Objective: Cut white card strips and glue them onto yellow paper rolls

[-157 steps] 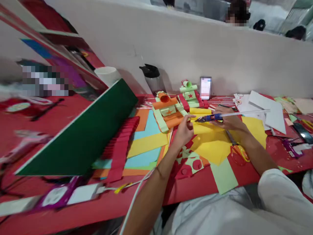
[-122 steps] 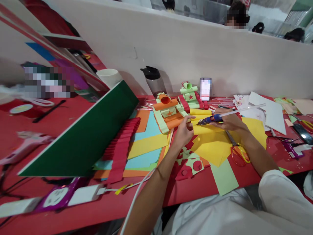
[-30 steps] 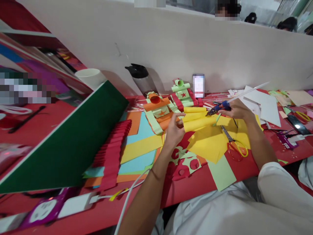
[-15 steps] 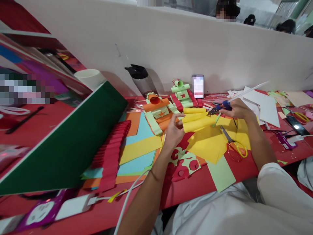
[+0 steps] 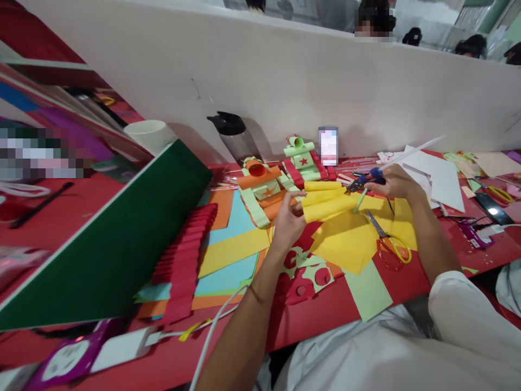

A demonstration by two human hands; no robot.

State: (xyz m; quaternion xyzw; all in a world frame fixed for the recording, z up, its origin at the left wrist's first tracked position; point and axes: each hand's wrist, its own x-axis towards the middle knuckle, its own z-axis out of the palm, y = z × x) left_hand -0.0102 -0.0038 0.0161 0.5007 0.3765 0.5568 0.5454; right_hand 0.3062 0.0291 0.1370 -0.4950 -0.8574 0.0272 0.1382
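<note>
My left hand (image 5: 290, 220) is closed on the left end of rolled yellow paper (image 5: 329, 207), which looks like tubes lying side by side. In my right hand (image 5: 396, 182) is a blue hot glue gun (image 5: 371, 176), a long clear glue stick (image 5: 425, 146) poking out of its back. The gun's dark nozzle is at the right part of the paper rolls; whether it touches them I cannot tell. A thin pale green strip (image 5: 360, 201) hangs beside the nozzle. Scissors (image 5: 385, 233) with red and yellow handles lie on flat yellow sheets (image 5: 345, 239) below my right hand.
Behind the rolls stand paper models in orange (image 5: 264, 187) and green (image 5: 303, 160), a phone (image 5: 328, 145) and a bottle (image 5: 236, 136). Leftward are a green board (image 5: 109, 239), pleated red paper (image 5: 185, 260) and a white cable (image 5: 215, 331). Paper scraps (image 5: 311, 279) lie in front.
Almost nothing differs. Both hands keep their holds on the yellow paper and the glue gun, and the view has shifted very slightly.
</note>
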